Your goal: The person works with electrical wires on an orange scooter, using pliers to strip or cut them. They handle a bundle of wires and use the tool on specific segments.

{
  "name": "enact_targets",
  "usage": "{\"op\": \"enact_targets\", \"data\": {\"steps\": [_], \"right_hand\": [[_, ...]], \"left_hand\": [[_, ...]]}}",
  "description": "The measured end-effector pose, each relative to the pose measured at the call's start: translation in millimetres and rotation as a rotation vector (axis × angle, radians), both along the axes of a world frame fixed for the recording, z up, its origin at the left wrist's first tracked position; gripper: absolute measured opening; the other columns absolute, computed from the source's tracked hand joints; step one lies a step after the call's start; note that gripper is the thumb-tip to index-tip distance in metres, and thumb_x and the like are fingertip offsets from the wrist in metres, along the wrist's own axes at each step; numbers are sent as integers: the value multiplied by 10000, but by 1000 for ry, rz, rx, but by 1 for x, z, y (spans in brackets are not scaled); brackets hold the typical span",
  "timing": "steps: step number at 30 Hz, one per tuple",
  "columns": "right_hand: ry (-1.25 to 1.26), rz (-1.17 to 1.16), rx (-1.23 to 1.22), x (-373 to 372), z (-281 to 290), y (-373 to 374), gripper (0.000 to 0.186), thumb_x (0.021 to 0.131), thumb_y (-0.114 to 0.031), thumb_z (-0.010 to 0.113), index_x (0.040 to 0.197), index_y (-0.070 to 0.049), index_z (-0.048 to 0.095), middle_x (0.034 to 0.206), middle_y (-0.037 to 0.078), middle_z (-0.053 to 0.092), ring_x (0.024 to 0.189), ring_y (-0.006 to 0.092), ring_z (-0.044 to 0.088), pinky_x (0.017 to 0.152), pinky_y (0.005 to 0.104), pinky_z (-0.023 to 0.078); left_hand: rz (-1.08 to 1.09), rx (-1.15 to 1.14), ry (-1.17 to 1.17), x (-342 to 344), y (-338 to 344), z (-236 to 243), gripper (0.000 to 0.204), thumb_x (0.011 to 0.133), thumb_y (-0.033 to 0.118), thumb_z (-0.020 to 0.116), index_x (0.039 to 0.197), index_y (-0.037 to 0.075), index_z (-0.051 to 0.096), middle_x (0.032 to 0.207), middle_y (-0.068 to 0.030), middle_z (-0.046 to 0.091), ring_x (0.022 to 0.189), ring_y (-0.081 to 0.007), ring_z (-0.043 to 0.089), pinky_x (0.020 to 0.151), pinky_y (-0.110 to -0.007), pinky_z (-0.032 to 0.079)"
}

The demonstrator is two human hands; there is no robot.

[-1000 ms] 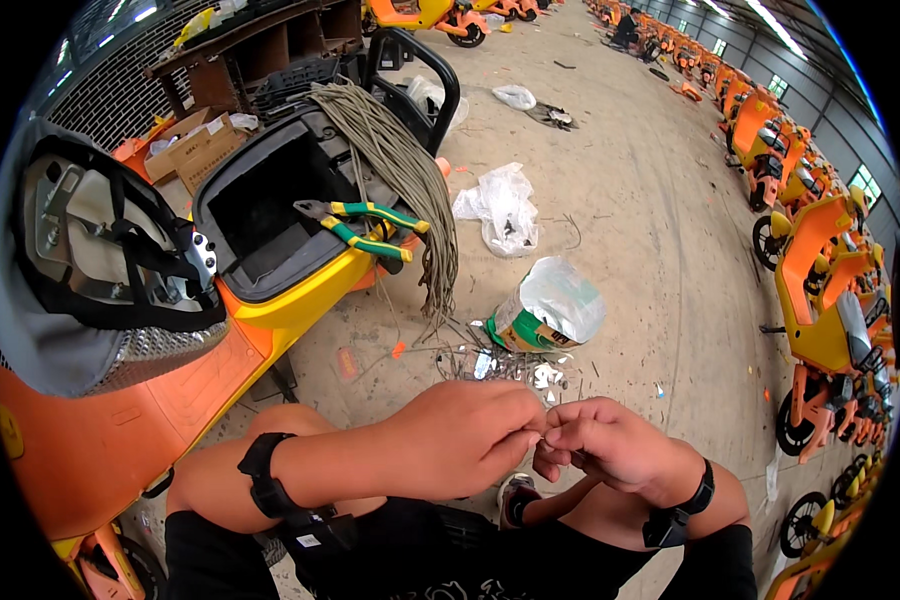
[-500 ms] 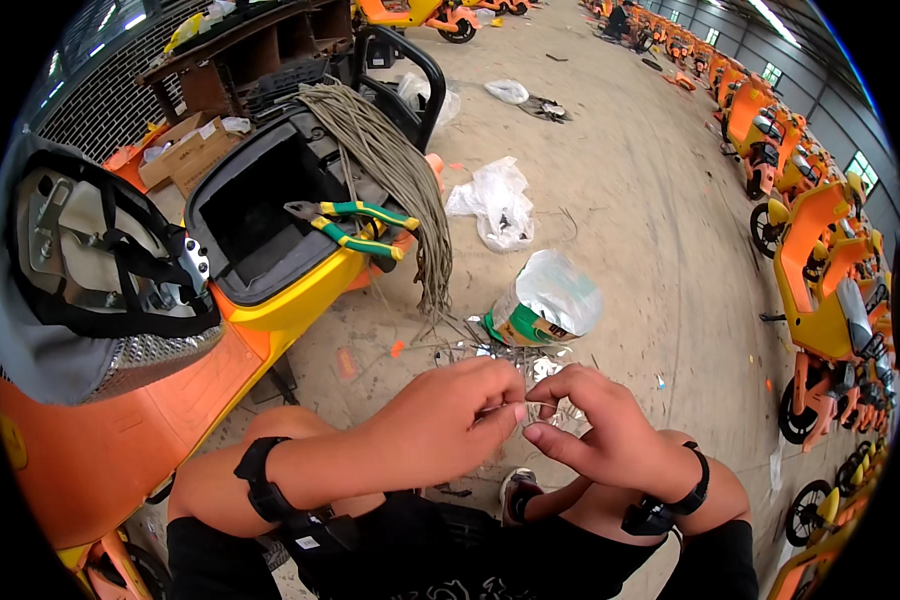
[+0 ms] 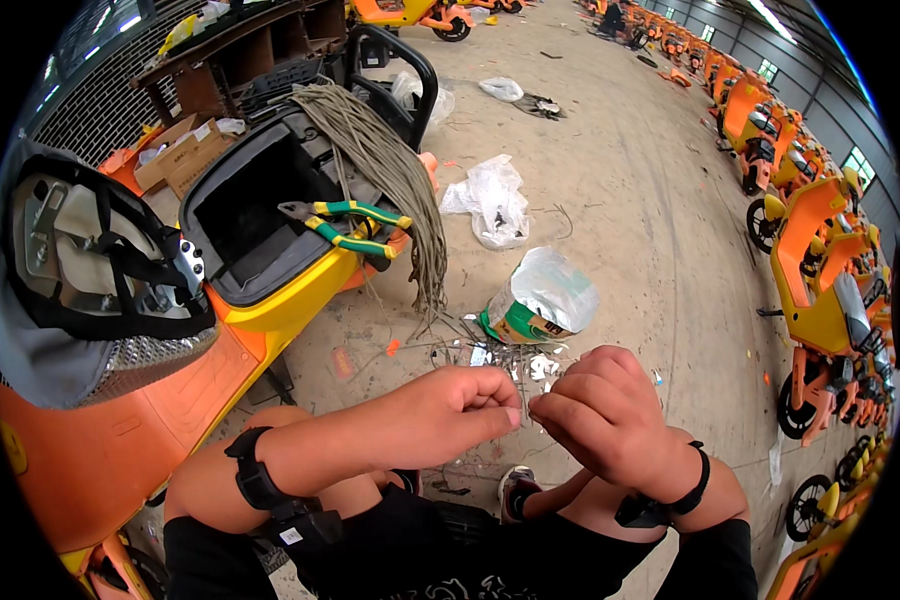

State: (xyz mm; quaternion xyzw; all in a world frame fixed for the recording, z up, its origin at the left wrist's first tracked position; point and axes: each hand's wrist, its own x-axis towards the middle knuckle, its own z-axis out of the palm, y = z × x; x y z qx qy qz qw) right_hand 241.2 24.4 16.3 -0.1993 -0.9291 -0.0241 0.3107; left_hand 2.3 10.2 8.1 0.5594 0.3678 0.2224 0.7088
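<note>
My left hand (image 3: pixel 460 412) is closed in a pinch over the floor, thumb pressed to its curled fingers. Just to its right, my right hand (image 3: pixel 605 412) is closed too, back upward, fingertips bent down. A narrow gap parts the two hands; whatever thin thing is in their fingertips is too small to make out. Pliers (image 3: pixel 355 240) with green and yellow handles lie across the edge of the dark storage box (image 3: pixel 260 283) on the yellow and orange scooter (image 3: pixel 160 400). A bundle of grey-brown cords (image 3: pixel 395 165) drapes over that box's right side.
Beyond my hands a green tub with a silvery covering (image 3: pixel 550 295) rests on the floor amid scraps and white bits (image 3: pixel 543 366). Further off lies a crumpled plastic bag (image 3: pixel 495 200). The raised grey seat (image 3: pixel 80 300) is at left; parked scooters (image 3: pixel 820 270) line the right.
My right hand has rolled over, its back now upward and its fingers curled down. My left hand has shifted slightly left, and the thin strand between the hands no longer shows clearly.
</note>
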Motion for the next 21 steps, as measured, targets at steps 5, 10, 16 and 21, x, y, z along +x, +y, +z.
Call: {"op": "enact_targets", "data": {"steps": [5, 10, 16, 21], "right_hand": [[14, 17, -111, -3, 3, -4, 225, 744, -79, 747, 956, -57, 675, 900, 37, 647, 810, 222, 622, 781, 347, 475], [137, -40, -1238, 0, 9, -12, 96, 884, -81, 670, 954, -17, 651, 823, 63, 659, 749, 188, 644, 742, 312, 487], [513, 28, -2249, 1, -3, -4, 138, 944, -110, 569, 927, 8, 639, 722, 44, 565, 700, 195, 624, 696, 291, 476], [519, 38, -2182, 3, -4, -1, 137, 948, -120, 589, 927, 6, 640, 709, 44, 560, 689, 190, 609, 688, 293, 473]], "left_hand": [[-13, -5, 5, 0, -2, -5, 164, 984, 196, 608, 1034, 41, 626, 795, 26, 575, 732, -53, 500, 612, -253, 436], [18, 793, 266, 2, -13, 7, 107, 880, 124, 668, 961, 58, 643, 778, -20, 567, 664, -164, 573, 578, -311, 452], [98, 1347, 425, 9, -23, 7, 122, 805, 104, 669, 914, 75, 621, 761, -39, 519, 691, -234, 594, 586, -372, 469], [127, 1205, 449, 9, -24, 4, 104, 874, 126, 634, 963, 72, 626, 809, -62, 567, 746, -257, 627, 620, -376, 495]]}}
